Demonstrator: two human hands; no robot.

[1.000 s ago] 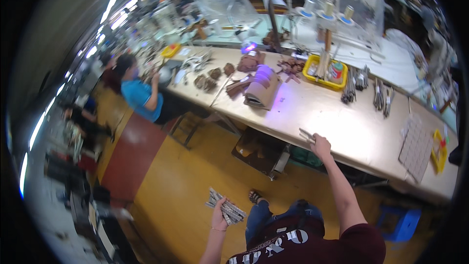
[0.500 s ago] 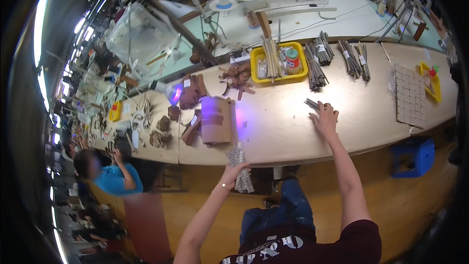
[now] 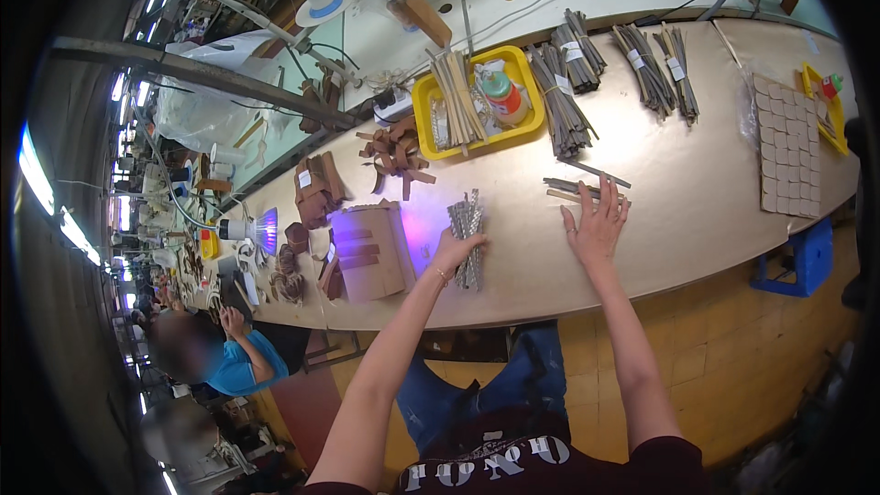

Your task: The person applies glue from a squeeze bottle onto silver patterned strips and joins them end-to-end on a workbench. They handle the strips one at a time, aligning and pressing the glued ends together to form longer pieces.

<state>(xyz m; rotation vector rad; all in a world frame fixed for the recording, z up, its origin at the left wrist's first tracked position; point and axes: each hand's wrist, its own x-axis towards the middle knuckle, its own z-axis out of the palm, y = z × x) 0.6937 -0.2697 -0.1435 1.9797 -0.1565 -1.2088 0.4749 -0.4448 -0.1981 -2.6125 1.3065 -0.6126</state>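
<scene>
Gripping a bundle of grey strips (image 3: pixel 467 238), your left hand (image 3: pixel 451 250) has its fingers closed round the bundle's lower half, and the bundle lies on the tan table (image 3: pixel 697 192) just left of centre. Your right hand (image 3: pixel 596 225) rests open and flat on the table, fingers spread, at about three o'clock from the bundle. Its fingertips touch a few loose grey strips (image 3: pixel 587 185) lying just beyond them at twelve o'clock.

At nine o'clock from your left hand sits a tan folded piece of board (image 3: pixel 371 252), washed in violet light from a small lamp (image 3: pixel 261 229) further toward nine. At twelve o'clock from your hands stands a yellow tray (image 3: pixel 477 133) holding pale sticks and a bottle with a red cap. Tied bundles of dark strips (image 3: pixel 564 82) lie at one o'clock, beyond the loose strips. Toward three o'clock a sheet of tan squares (image 3: pixel 784 142) lies near the table's end. Brown cut pieces (image 3: pixel 399 156) are scattered at eleven o'clock.
</scene>
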